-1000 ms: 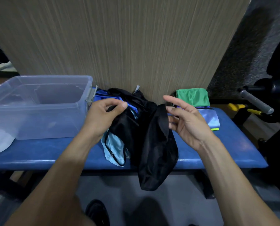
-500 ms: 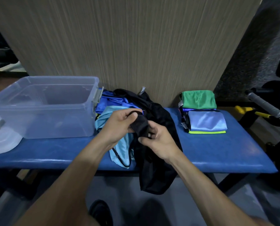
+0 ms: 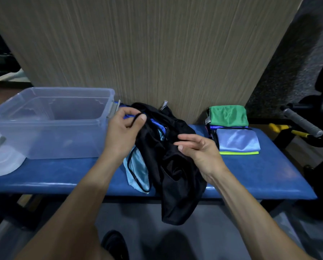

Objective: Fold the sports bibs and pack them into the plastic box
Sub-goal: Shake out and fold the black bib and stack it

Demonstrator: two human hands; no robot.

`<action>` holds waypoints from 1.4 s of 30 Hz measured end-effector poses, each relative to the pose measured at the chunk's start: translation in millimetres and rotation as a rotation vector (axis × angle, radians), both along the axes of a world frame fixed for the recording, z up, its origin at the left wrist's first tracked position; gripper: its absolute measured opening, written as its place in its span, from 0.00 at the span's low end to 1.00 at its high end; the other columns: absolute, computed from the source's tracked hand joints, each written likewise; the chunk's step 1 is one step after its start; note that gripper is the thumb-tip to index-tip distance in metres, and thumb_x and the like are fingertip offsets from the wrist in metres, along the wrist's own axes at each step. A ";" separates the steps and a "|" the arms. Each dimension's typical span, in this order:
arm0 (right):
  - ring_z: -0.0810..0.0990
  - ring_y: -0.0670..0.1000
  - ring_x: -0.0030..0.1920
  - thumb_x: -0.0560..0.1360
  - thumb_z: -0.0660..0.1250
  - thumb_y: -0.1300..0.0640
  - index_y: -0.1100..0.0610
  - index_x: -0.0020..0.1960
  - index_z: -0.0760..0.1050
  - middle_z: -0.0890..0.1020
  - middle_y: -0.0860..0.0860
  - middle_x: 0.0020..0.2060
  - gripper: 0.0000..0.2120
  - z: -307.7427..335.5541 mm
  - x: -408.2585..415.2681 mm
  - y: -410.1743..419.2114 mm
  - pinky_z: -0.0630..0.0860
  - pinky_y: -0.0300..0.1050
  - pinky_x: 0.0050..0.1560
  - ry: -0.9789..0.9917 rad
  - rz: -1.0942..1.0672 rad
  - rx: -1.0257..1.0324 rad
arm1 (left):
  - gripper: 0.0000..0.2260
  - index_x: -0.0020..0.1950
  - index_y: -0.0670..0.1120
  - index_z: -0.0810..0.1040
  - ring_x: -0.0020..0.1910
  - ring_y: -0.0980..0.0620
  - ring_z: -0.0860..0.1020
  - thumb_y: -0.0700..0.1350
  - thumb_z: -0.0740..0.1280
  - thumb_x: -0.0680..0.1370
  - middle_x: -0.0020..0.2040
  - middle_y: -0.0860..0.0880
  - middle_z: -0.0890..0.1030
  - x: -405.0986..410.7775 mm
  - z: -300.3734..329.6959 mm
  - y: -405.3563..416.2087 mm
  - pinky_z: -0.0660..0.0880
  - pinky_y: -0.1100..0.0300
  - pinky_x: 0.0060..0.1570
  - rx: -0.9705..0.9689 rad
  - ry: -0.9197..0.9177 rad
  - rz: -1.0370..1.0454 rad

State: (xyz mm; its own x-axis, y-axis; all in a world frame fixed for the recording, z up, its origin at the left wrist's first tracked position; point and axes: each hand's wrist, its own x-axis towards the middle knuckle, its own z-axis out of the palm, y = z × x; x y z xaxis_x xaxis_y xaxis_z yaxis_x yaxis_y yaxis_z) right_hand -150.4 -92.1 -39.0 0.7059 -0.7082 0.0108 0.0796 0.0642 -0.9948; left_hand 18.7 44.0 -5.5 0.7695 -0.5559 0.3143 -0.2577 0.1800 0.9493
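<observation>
My left hand (image 3: 122,132) pinches black bib (image 3: 168,158) by strap, lifting it off pile on desk (image 3: 250,175) to find edges. My right hand (image 3: 198,151) open, fingers loose, beside cloth, holding nothing. Plastic box (image 3: 49,121) at left looks empty. Folded bibs (image 3: 233,132) stacked at right, unpacked.

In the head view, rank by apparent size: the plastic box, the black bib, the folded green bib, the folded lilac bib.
1. plastic box
2. black bib, though it hangs nearer the camera
3. and 4. folded green bib and folded lilac bib look alike; unranked.
</observation>
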 end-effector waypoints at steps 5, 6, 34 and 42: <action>0.82 0.54 0.44 0.75 0.74 0.67 0.57 0.50 0.84 0.84 0.58 0.39 0.08 7.9 -4.0 -5.9 0.78 0.57 0.62 -0.028 -0.132 -0.021 | 0.10 0.44 0.47 0.79 0.39 0.42 0.83 0.52 0.73 0.78 0.38 0.43 0.85 -13.0 2.6 2.0 0.79 0.41 0.48 0.103 -0.181 -0.059; 0.81 0.55 0.44 0.75 0.74 0.67 0.57 0.50 0.84 0.83 0.58 0.39 0.08 10.5 -4.4 -5.4 0.77 0.58 0.63 -0.039 -0.141 -0.022 | 0.13 0.43 0.47 0.79 0.36 0.43 0.81 0.55 0.72 0.77 0.37 0.41 0.83 -16.4 4.1 1.9 0.78 0.40 0.45 0.109 -0.181 -0.078; 0.77 0.45 0.34 0.75 0.74 0.49 0.52 0.37 0.78 0.81 0.47 0.31 0.11 75.6 -4.8 -6.5 0.74 0.43 0.39 0.264 -0.203 -0.748 | 0.05 0.42 0.50 0.80 0.39 0.66 0.78 0.45 0.75 0.75 0.35 0.60 0.81 -17.6 35.9 0.1 0.67 0.74 0.39 0.304 -0.587 0.104; 0.71 0.48 0.29 0.78 0.71 0.56 0.55 0.32 0.74 0.74 0.53 0.28 0.17 181.3 -3.2 2.2 0.65 0.40 0.29 0.002 -0.176 -0.420 | 0.11 0.38 0.42 0.80 0.33 0.56 0.73 0.46 0.74 0.77 0.33 0.50 0.78 -13.2 150.7 -11.2 0.68 0.60 0.37 0.042 -0.234 -0.119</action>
